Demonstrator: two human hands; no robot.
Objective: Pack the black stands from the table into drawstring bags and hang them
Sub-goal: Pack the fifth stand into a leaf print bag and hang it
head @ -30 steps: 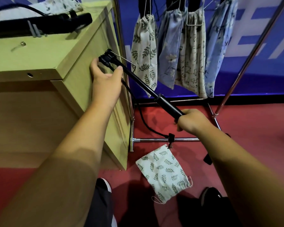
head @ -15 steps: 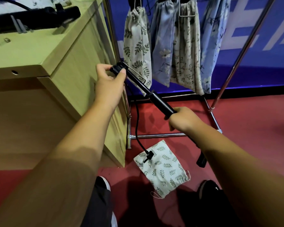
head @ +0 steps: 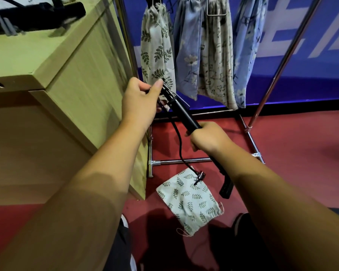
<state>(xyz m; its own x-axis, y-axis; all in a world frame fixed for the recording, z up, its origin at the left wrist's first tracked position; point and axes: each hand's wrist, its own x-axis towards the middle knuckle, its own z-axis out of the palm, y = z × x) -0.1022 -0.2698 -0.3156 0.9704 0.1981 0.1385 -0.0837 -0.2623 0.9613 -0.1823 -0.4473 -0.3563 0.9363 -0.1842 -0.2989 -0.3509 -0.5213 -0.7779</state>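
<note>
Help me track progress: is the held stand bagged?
Unbagged: left hand and right hand grip the bare stand; leaf-print bag lies on floor.

Bright overhead light, soft floor shadows, wide-angle edge distortion, mild blur.

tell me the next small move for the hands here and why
Probably push the stand shorter: the left hand pinches its top end, the right hand grips its shaft, and it looks too long for the bag lying flat on the floor.
</note>
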